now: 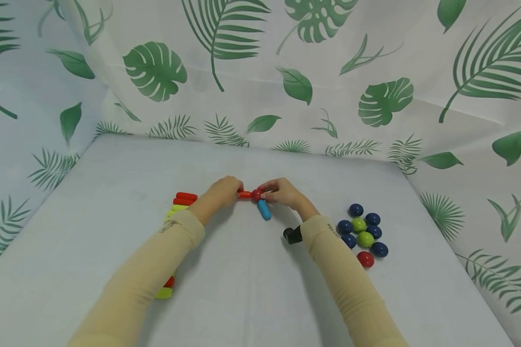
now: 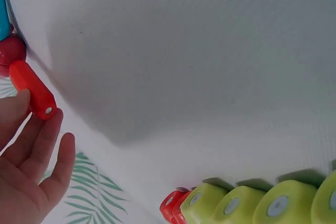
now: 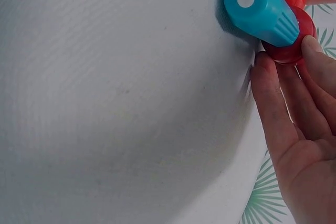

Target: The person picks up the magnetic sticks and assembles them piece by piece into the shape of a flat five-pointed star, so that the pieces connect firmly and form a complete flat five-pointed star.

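Observation:
My left hand (image 1: pixel 223 192) pinches a red magnetic stick (image 2: pixel 32 88) between thumb and fingers near its outer end, where a pale round tip shows. The stick's inner end meets a red ball (image 1: pixel 256 195). On the other side, my right hand (image 1: pixel 283 193) grips that ball between thumb and fingertips. A blue magnetic stick (image 3: pixel 260 11) also joins the ball and points toward me, its pale round tip facing the camera in the right wrist view. Part of the ball is hidden behind the right fingers.
Red and yellow-green sticks (image 2: pixel 283 203) lie in a row at left, partly under the left forearm. Several dark blue balls (image 1: pixel 356 210), two green balls (image 1: pixel 365 239) and a red ball (image 1: pixel 365 259) sit at right. A black object (image 1: pixel 292 235) shows by the right sleeve.

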The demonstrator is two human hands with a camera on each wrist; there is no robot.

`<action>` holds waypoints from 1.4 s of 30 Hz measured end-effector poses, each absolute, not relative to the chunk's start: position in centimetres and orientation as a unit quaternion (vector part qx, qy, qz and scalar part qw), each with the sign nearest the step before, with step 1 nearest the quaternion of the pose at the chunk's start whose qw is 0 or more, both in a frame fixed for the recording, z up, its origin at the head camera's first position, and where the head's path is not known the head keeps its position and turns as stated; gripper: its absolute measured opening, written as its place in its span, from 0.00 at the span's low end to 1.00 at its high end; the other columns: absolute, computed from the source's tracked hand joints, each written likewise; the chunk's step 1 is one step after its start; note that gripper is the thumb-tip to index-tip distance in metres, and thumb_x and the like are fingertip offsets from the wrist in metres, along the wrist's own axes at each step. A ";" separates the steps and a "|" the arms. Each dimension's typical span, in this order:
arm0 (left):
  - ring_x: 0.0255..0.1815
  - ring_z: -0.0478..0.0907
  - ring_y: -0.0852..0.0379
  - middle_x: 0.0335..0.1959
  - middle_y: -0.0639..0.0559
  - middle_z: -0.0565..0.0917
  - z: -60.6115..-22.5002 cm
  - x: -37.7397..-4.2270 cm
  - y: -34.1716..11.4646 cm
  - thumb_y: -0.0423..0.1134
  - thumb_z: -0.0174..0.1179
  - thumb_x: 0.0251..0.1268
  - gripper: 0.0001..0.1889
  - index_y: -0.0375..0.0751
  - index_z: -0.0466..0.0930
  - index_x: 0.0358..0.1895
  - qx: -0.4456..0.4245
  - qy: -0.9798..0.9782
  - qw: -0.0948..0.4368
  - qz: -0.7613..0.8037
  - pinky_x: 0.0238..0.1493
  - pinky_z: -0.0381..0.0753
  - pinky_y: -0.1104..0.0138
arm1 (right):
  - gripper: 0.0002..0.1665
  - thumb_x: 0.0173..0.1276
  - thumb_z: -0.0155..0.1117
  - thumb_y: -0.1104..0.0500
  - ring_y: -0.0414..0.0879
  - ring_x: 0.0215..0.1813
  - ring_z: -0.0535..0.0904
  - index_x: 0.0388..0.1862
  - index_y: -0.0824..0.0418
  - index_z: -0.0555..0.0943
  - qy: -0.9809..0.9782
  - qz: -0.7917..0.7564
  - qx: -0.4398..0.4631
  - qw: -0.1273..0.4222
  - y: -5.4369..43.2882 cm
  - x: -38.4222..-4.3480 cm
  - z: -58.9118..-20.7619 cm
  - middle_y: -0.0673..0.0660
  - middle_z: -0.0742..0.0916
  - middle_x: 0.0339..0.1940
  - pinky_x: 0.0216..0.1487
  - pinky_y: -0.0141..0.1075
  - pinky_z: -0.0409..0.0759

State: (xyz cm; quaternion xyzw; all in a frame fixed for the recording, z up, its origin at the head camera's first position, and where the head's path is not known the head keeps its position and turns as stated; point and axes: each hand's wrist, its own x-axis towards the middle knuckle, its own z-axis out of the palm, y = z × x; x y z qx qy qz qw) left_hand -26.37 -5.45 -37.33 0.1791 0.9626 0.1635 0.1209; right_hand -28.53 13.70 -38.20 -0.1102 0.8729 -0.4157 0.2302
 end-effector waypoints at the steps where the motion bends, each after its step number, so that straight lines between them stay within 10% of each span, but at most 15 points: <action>1: 0.47 0.72 0.50 0.43 0.44 0.78 -37.4 -26.3 -5.4 0.30 0.52 0.64 0.13 0.35 0.77 0.51 0.188 0.961 0.115 0.166 0.53 0.71 0.62 | 0.20 0.66 0.58 0.63 0.52 0.51 0.76 0.56 0.65 0.75 0.872 -0.418 -0.112 0.231 13.7 -28.5 -38.2 0.62 0.79 0.54 0.51 0.38 0.76; 30: 0.45 0.71 0.50 0.47 0.45 0.77 -37.6 -26.2 -4.7 0.31 0.50 0.62 0.29 0.56 0.62 0.67 0.220 0.958 0.132 0.126 0.49 0.73 0.60 | 0.24 0.67 0.55 0.59 0.53 0.53 0.76 0.60 0.68 0.71 0.869 -0.422 -0.138 0.219 15.1 -28.1 -37.0 0.65 0.76 0.57 0.52 0.40 0.75; 42: 0.50 0.70 0.49 0.48 0.42 0.75 -37.3 -26.1 -5.0 0.39 0.55 0.65 0.16 0.41 0.75 0.55 0.204 0.957 0.102 0.178 0.54 0.70 0.60 | 0.24 0.68 0.55 0.57 0.57 0.52 0.76 0.59 0.69 0.71 0.875 -0.434 -0.137 0.164 19.8 -27.8 -34.3 0.66 0.78 0.54 0.52 0.40 0.75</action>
